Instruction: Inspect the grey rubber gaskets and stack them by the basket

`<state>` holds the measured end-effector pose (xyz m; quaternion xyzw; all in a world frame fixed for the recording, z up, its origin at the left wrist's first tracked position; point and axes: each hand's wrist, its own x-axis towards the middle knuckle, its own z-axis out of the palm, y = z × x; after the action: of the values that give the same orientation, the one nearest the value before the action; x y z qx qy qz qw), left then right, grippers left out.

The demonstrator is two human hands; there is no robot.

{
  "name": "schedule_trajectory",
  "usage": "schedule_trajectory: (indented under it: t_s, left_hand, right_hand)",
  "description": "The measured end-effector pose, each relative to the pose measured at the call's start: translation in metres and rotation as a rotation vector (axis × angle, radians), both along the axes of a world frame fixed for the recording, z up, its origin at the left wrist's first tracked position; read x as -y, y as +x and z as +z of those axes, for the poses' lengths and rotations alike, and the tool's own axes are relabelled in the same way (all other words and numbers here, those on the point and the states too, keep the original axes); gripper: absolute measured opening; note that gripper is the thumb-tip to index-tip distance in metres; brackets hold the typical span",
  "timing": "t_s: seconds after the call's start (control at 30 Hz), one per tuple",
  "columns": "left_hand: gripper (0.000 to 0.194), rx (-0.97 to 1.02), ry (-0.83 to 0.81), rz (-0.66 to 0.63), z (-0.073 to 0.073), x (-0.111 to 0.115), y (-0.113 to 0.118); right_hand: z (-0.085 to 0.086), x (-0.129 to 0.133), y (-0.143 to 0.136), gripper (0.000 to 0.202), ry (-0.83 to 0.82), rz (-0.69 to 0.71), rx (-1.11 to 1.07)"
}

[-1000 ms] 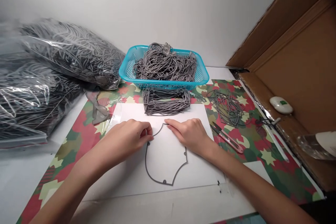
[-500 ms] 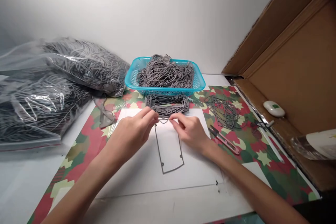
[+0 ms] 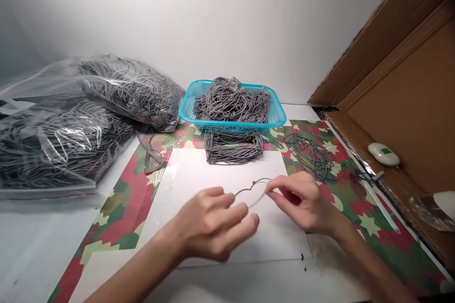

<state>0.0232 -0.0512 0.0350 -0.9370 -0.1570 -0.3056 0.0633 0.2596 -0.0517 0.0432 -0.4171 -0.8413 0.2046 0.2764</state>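
Observation:
A thin grey rubber ring (image 3: 243, 190) is held over the white sheet (image 3: 192, 175), bent into a wavy loop. My right hand (image 3: 302, 199) pinches its right end between thumb and fingertips. My left hand (image 3: 220, 225) is at the ring's left end, fingers curled; part of the ring is hidden behind it, and its grip there cannot be made out. Beyond the hands, a stack of grey rings (image 3: 232, 147) lies at the sheet's far edge, in front of a blue basket (image 3: 232, 126) heaped with more grey rings (image 3: 231, 102).
Two clear bags of grey rings (image 3: 135, 90) (image 3: 67, 147) fill the left side. Loose grey strands (image 3: 313, 156) lie on the patterned cloth at right. A white oval device (image 3: 384, 154) sits on cardboard (image 3: 401, 66) at the far right.
The ring, which lay as a long rectangle on the sheet, is now lifted and bent. Both hands have come nearer and moved right. The pink-handled snips are no longer visible. The view has shifted slightly.

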Motion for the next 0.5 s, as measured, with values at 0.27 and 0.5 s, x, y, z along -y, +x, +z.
schedule_trajectory:
  t_s: [0.27,0.5]
  left_hand:
    - [0.012,0.246,-0.573,-0.083,-0.001,0.009,0.009]
    - [0.015,-0.095,-0.619,0.508,0.002,-0.027,-0.014]
  right_hand:
    - [-0.025,0.002,0.016,0.03,-0.387,-0.218,-0.06]
    - [-0.042,0.007,-0.008,0.018,-0.079,-0.188,0.216]
